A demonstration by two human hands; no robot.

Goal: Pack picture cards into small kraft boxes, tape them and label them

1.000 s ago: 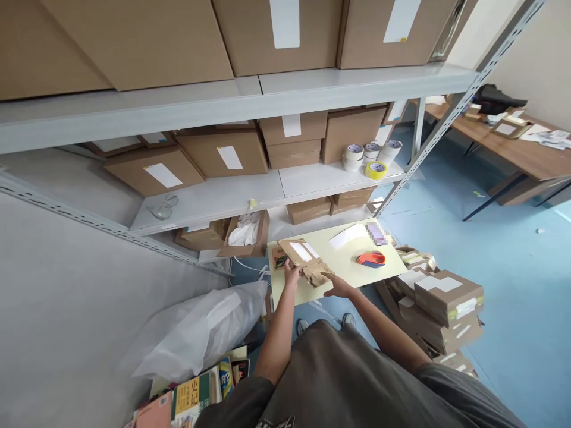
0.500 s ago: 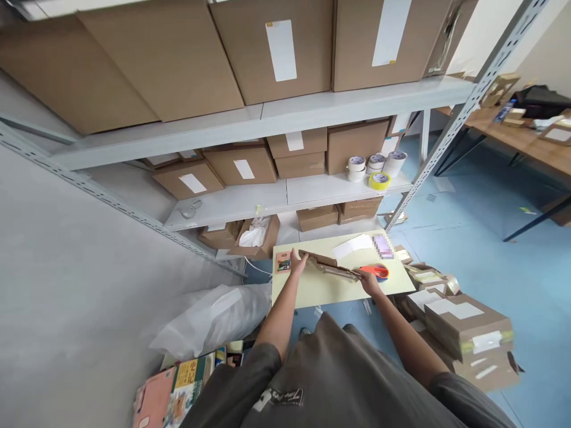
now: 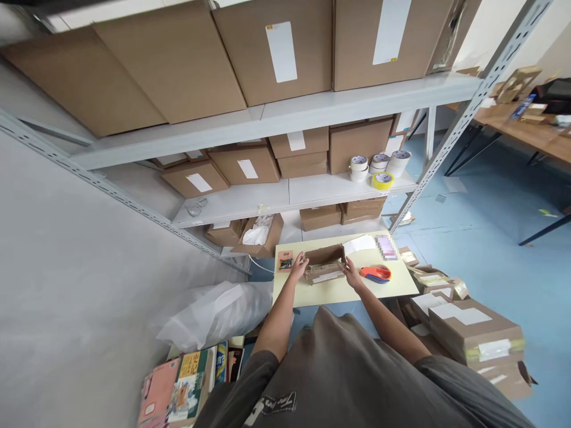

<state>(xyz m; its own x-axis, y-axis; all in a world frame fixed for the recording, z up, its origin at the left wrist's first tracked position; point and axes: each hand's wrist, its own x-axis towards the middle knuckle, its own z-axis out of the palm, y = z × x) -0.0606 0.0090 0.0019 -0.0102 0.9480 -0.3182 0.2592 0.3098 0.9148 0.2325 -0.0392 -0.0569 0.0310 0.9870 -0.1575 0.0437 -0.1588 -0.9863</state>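
Between my two hands a small cardboard box (image 3: 328,275) stands unfolded over the pale yellow table (image 3: 379,292), its top open toward me. My left hand (image 3: 298,267) grips its left end, and my right hand (image 3: 352,273) is closed on the right end. Just right of my right hand lies an orange and blue tape dispenser (image 3: 377,274). A small pink picture card (image 3: 285,261) is beside my left hand. White paper (image 3: 359,244) lies behind the box, next to a blurred purple-and-white item (image 3: 386,247).
Metal shelving (image 3: 307,190) with cardboard boxes and tape rolls (image 3: 382,180) rises behind the table. Taped cartons (image 3: 475,327) are piled on the floor at right. A translucent plastic bag (image 3: 223,315) and books (image 3: 187,380) are at left. A brown desk (image 3: 513,128) stands far right.
The cardboard, flattened and narrow before, is now spread into an open box shape. My right hand has moved left, closer to my left hand and away from the tape dispenser.
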